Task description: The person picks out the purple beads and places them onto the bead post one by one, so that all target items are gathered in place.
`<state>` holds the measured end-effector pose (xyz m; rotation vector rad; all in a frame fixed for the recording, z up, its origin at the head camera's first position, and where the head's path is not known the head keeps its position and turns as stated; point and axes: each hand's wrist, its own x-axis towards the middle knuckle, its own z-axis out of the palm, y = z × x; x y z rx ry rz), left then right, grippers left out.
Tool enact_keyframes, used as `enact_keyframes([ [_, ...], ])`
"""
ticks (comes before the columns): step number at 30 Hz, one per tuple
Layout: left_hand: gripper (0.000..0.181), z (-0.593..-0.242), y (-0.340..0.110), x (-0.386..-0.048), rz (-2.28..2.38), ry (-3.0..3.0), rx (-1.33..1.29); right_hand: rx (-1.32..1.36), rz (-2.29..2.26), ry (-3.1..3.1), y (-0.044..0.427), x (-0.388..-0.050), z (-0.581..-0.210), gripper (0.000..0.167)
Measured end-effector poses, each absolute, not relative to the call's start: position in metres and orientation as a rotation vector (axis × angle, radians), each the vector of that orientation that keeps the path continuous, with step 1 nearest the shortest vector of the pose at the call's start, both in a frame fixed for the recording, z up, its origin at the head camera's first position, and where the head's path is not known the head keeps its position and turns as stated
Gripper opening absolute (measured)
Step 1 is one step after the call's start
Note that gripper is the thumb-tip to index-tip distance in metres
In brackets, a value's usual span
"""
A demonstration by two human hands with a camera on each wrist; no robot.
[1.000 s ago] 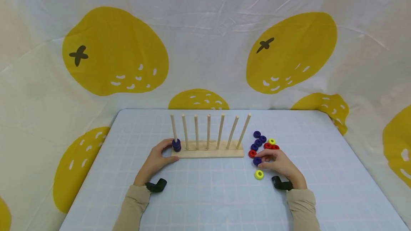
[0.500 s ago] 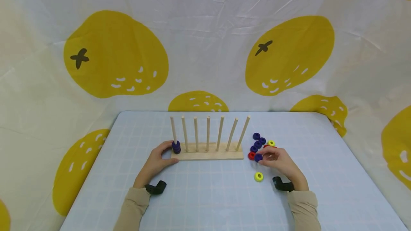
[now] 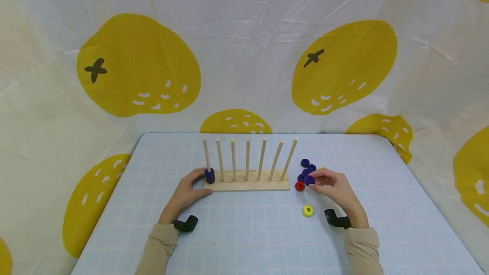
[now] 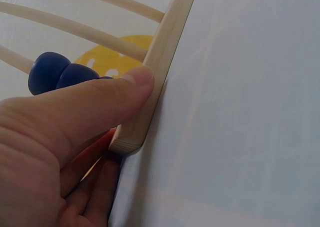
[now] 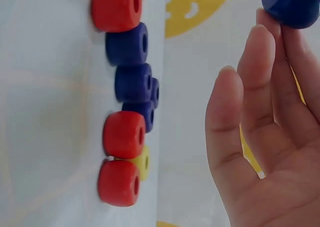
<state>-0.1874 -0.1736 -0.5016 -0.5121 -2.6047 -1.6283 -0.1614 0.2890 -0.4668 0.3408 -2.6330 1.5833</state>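
My left hand (image 3: 187, 192) grips the left end of a wooden peg rack (image 3: 248, 186); the left wrist view has the thumb along the front edge of its base (image 4: 159, 72). Several blue beads (image 3: 209, 175) are stacked on the leftmost peg, beside that hand. In my right hand (image 3: 336, 188), thumb and fingertips pinch a blue bead (image 3: 309, 180), held up off the table. It sits at the top right corner of the right wrist view, where the other fingers (image 5: 225, 102) are spread below it.
Loose blue beads (image 3: 304, 163) lie right of the rack, with a red bead (image 3: 299, 186) at their near side. Two more red beads (image 5: 122, 134) and a yellow one show in the right wrist view. Another yellow bead (image 3: 307, 211) lies apart, nearer the person. A patterned cloth (image 3: 244, 54) hangs behind the table.
My right hand has lifted the blue bead off the table and moved it slightly away from the person, above the red and blue beads. The left hand stays on the rack.
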Motion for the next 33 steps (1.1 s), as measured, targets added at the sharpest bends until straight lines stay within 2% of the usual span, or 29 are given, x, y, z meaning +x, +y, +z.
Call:
enact_keyframes([
  [2, 0.055, -0.501, -0.174, -0.188, -1.623, -2.608, -0.522, 0.297, 1.563, -2.647, 0.287, -0.16, -0.462, 0.026],
  [10, 0.058, -0.54, -0.183, -0.207, -1.623, -2.592, -0.497, 0.282, 1.483, -2.591, 0.279, -0.155, -0.442, 0.029],
  [17, 0.057, -0.539, -0.185, -0.207, -1.651, -2.578, -0.535, 0.37, 1.426, -2.528, 0.265, -0.15, -0.413, 0.026],
  [33, 0.059, -0.537, -0.186, -0.207, -1.632, -2.573, -0.573, 0.44, 1.409, -2.465, 0.262, -0.168, -0.389, 0.031],
])
